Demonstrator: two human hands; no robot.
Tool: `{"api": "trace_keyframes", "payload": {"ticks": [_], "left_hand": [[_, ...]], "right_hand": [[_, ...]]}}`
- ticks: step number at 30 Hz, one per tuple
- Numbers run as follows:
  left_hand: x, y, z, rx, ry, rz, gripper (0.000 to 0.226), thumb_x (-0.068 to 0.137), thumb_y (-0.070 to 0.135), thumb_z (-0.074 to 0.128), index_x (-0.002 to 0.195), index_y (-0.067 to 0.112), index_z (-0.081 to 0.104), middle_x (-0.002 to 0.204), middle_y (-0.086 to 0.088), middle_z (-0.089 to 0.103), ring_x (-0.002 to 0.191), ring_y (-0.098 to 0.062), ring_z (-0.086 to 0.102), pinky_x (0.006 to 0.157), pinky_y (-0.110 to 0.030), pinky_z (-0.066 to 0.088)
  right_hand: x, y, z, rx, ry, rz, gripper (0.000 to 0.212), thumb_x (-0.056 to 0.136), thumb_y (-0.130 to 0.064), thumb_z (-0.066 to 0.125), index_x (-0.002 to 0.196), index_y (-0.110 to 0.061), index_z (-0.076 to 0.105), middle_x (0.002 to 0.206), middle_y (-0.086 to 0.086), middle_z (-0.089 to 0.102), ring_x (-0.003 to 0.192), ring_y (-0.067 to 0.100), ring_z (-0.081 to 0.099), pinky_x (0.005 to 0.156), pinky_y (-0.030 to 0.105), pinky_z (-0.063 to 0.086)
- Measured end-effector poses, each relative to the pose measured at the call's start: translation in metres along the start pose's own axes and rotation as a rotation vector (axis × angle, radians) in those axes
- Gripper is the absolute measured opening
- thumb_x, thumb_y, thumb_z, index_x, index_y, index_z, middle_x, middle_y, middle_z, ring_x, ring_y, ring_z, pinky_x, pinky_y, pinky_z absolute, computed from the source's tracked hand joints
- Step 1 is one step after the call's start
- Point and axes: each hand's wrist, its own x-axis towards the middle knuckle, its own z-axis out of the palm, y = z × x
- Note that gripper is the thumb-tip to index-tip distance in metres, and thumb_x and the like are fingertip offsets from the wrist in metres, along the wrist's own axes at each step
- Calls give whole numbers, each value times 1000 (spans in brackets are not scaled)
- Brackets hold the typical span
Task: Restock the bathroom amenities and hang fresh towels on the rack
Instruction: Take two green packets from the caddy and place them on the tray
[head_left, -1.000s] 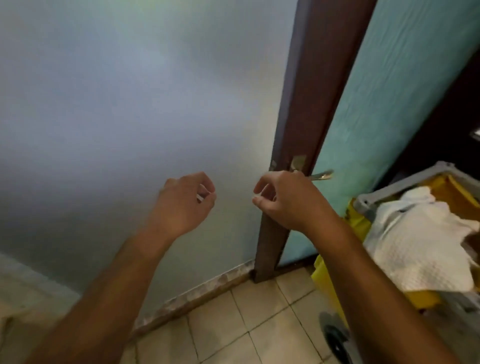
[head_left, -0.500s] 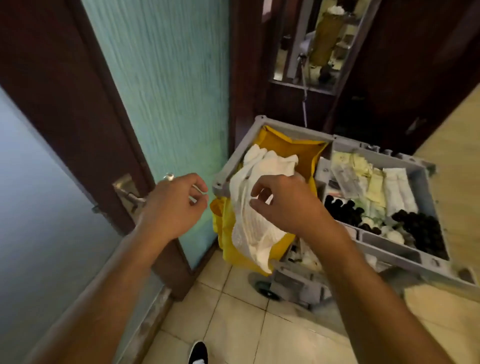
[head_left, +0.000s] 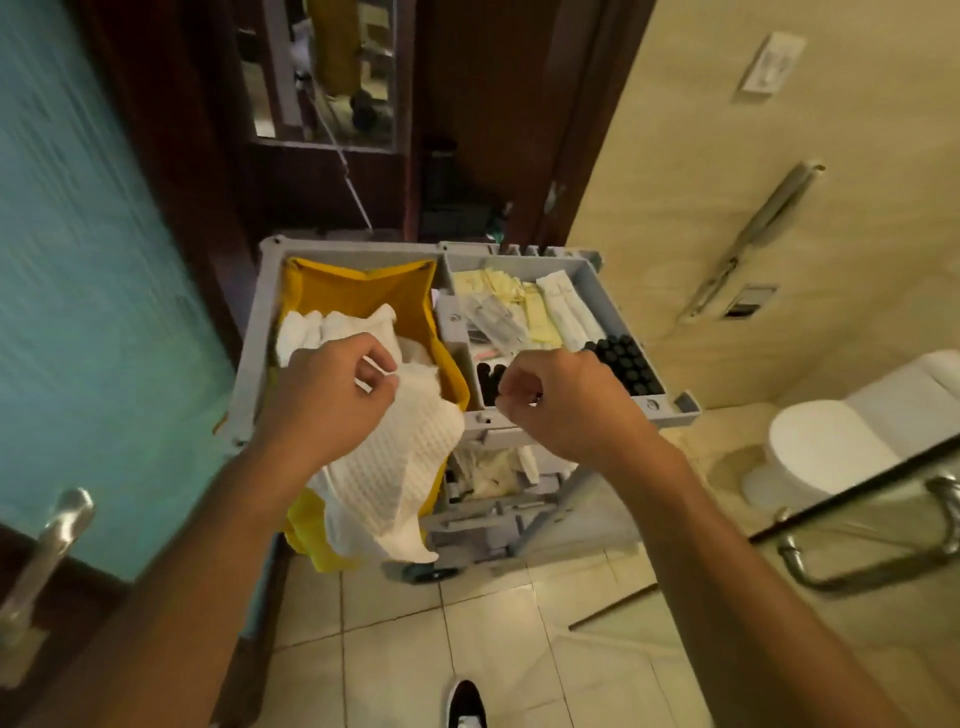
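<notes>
A grey housekeeping cart (head_left: 589, 291) stands in front of me in the doorway. Its yellow bag (head_left: 358, 296) holds a white waffle towel (head_left: 395, 467) that spills over the front edge. The tray beside it carries pale sachets (head_left: 524, 312) and small black bottles (head_left: 626, 358). My left hand (head_left: 327, 400) hovers over the towel with curled fingers, pinching a small white item that I cannot identify. My right hand (head_left: 566, 405) hangs over the tray's near edge, fingers curled tight, with nothing visible in it.
A teal glass door with a metal handle (head_left: 52, 540) is at my left. At the right are a white toilet (head_left: 831, 447), a wall grab bar (head_left: 753, 234) and a glass door's chrome handle (head_left: 883, 561). My shoe (head_left: 465, 701) is on the beige floor tiles.
My view has swung right from the frosted glass and door to the cart. Both hands kept their curled pose and now sit over the towel and the tray.
</notes>
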Motion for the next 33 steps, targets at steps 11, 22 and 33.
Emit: {"api": "trace_keyframes", "payload": {"ticks": [11,22,33], "left_hand": [[81,38,65,34,-105,58,9,93,35,67,101,31,66,93,11,69,79,-7,63,70,-26,51],[201,65,152,116,-218,-76,8,94,33,66,102,33,67,88,17,66,91,-13,63,81,-37,57],[277,79,236,184,-401,-65,13,95,24,63,103,26,73,94,6,70,81,-11,63,77,-28,54]], "right_hand": [[44,104,-1,49,75,206,11,93,-28,64,94,-25,75,88,-10,74,79,13,68,72,35,59],[163,213,17,167,-9,201,12,94,-23,63,97,-20,74,86,-4,75,79,18,68,72,34,58],[219,257,15,163,-54,192,13,93,-27,66,100,-21,75,94,-6,75,81,15,67,72,28,55]]}}
